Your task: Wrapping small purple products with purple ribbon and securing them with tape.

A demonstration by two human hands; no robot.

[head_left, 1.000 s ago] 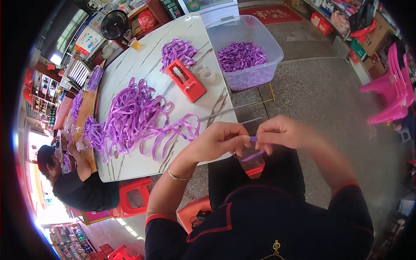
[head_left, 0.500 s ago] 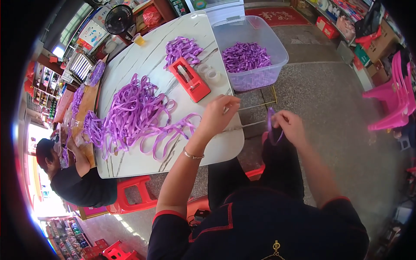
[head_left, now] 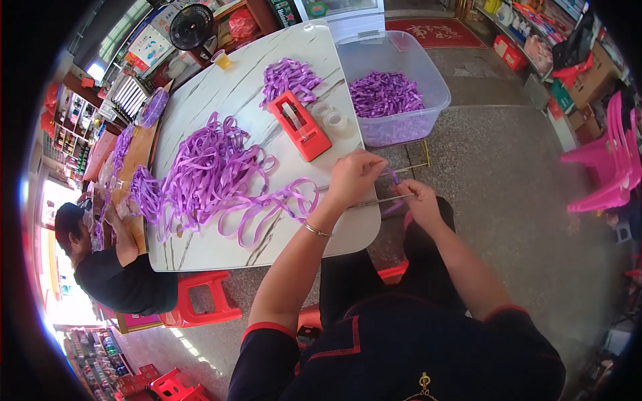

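Observation:
My right hand (head_left: 422, 202) is closed on a folded purple ribbon strap (head_left: 394, 178), held just off the table's right edge. Close beside it, my left hand (head_left: 356, 178) has its fingertips pinched together near the strap's upper end; what they hold, if anything, is too small to make out. On the white marbled table (head_left: 294, 244) lies a big loose heap of purple straps (head_left: 207, 164), with some loops trailing toward my left forearm. A red tape dispenser (head_left: 310, 143) sits beyond my left hand, with clear tape rolls (head_left: 335, 121) beside it.
A clear plastic bin (head_left: 401, 130) holding many folded purple straps stands past the table's right edge. Another purple bundle (head_left: 290, 79) lies at the far side, near a cup (head_left: 221, 61). A co-worker (head_left: 124, 277) sits at the left. Pink chairs (head_left: 605, 154) stand far right.
My right hand has moved left and brought the strap close to my left hand. My left hand has shifted slightly right, its fingertips now near the strap.

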